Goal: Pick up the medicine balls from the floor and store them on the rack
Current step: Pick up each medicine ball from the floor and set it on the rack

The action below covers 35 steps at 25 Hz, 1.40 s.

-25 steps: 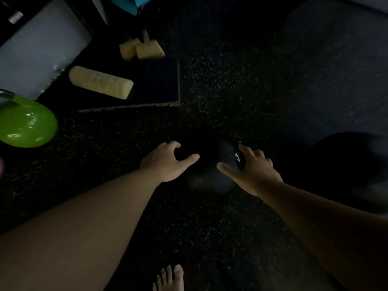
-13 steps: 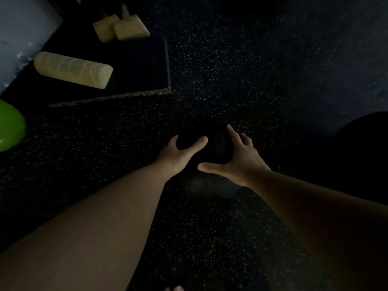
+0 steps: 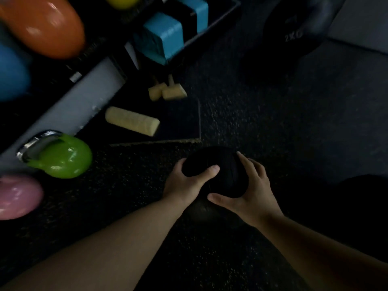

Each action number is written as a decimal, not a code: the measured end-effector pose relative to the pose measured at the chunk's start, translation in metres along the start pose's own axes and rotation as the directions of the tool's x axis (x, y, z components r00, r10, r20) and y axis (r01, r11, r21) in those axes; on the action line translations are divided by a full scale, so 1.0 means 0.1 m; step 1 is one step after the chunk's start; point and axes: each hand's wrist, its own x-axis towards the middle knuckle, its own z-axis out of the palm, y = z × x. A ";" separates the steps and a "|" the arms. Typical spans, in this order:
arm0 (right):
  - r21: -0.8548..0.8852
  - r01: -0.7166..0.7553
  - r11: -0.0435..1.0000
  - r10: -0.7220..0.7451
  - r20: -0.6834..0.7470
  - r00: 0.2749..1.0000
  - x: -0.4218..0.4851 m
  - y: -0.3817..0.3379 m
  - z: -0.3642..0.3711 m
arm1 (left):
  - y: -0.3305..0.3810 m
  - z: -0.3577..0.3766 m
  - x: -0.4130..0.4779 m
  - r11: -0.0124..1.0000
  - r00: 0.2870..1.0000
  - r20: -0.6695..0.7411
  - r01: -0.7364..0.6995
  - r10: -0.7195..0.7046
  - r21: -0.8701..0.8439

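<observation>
This looks like a gym. Black speckled rubber flooring (image 3: 273,122) covers the ground. At the left sit a green kettlebell (image 3: 63,158) with a chrome handle and a glossy pink weight (image 3: 19,196). A yellow foam roller (image 3: 132,121) lies farther back, blue foam blocks (image 3: 163,36) farther still, and a black medicine ball (image 3: 210,158) near.

Very dim here, the speckled floor (image 3: 231,259) is nearly lost in the dark and grainy. The black ball (image 3: 212,164) barely separates from it. Bright glare spots pop on the green kettlebell (image 3: 63,158). The orange weight (image 3: 42,28) smears soft at the bulging wide-angle corner.
</observation>
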 end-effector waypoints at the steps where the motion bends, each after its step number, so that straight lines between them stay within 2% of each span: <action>1: 0.003 0.041 0.999 -0.041 -0.011 0.999 -0.05 -0.33 -0.14 | 0.29 -0.21 -0.16 0.999 0.999 -0.022 -0.035 0.035 -0.002; 5: 0.030 0.208 0.978 -0.206 -0.060 0.977 -0.28 -2.01 -0.87 | 1.69 -1.23 -0.95 0.984 0.977 -0.119 -0.175 0.176 0.022; 8: 0.027 0.369 0.929 -0.365 -0.104 0.925 -0.62 -3.45 -1.39 | 2.71 -2.15 -1.79 0.950 0.922 -0.241 -0.312 0.304 0.006; 13: 0.116 0.614 0.780 -0.589 -0.196 0.784 -1.47 -5.74 -1.94 | 4.07 -3.71 -3.40 0.882 0.757 -0.489 -0.466 0.434 0.061; 20: 0.173 0.827 0.535 -0.805 -0.192 0.561 -2.60 -8.35 -2.05 | 5.01 -5.70 -5.36 0.824 0.515 -0.716 -0.547 0.472 0.149; 23: 0.250 0.857 0.450 -0.845 -0.192 0.499 -2.90 -9.09 -1.90 | 5.25 -6.36 -5.92 0.785 0.402 -0.761 -0.579 0.510 0.220; 25: 0.311 0.858 0.409 -0.849 -0.215 0.482 -3.00 -9.43 -1.84 | 5.41 -6.64 -6.14 0.764 0.358 -0.759 -0.585 0.544 0.271; 28: 0.326 0.867 0.376 -0.845 -0.264 0.466 -2.96 -9.72 -1.87 | 5.65 -6.84 -6.24 0.746 0.369 -0.729 -0.601 0.577 0.286; 32: 0.228 0.882 0.411 -0.837 -0.289 0.465 -2.64 -9.86 -2.18 | 6.00 -6.77 -5.99 0.737 0.426 -0.687 -0.631 0.589 0.241; 35: 0.186 0.881 0.434 -0.815 -0.335 0.472 -2.18 -9.85 -2.53 | 6.47 -6.54 -5.62 0.723 0.439 -0.655 -0.646 0.615 0.246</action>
